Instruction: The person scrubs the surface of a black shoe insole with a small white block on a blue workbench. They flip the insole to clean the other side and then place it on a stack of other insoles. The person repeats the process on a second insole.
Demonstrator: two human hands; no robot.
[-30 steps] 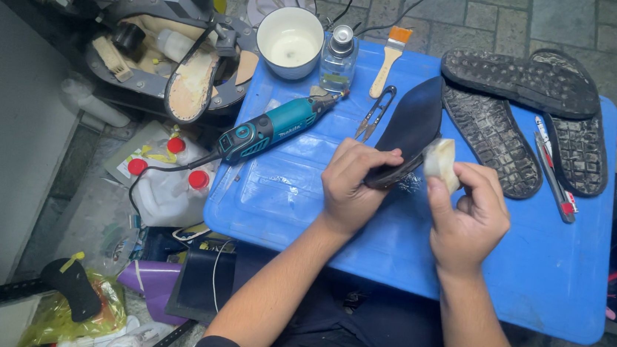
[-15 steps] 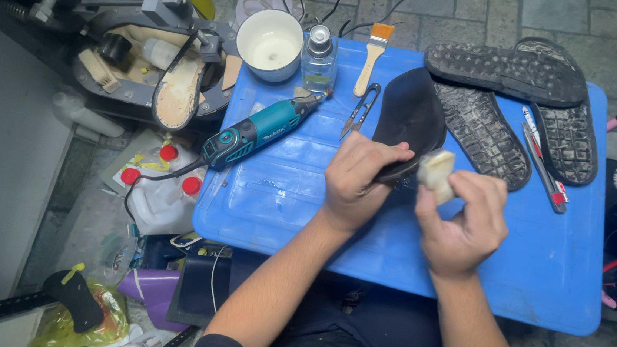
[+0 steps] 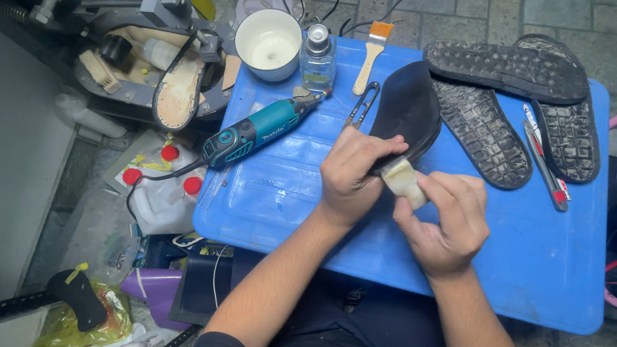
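**Rubbing a pale block against a dark sole on the blue worktop**

Pressing together near the middle of the blue plastic worktop (image 3: pixel 537 275), the two hands work on one piece. The left hand (image 3: pixel 351 176) is clenched around the near end of a flat, dark, sole-shaped insole (image 3: pixel 407 108), thumb laid over its top face, while the rest of the piece reaches away from the person across the worktop. The right hand (image 3: pixel 442 222) grips a small cream-coloured block of crepe-like rubber (image 3: pixel 404 182) between thumb and fingers; the block's upper end touches the insole's near edge, just beside the left thumb.

Taking the insole as the landmark: just to its left lie slim metal thread snips (image 3: pixel 363 104), and farther left a teal rotary tool with a black cord (image 3: pixel 260 128) lies slantwise. Beyond its far tip stand a small clear glass bottle with a metal cap (image 3: pixel 318 57) and a wooden-handled brush with orange bristles (image 3: pixel 371 56); a white round cup (image 3: pixel 268 43) sits at the worktop's far left corner. To the insole's right lie three black rubber outsoles with studded tread (image 3: pixel 507 68), overlapping one another, and a red-and-white utility knife (image 3: pixel 544 161) lies beside them. Left of the worktop, on the floor, are white plastic bottles with red caps (image 3: pixel 161 198).
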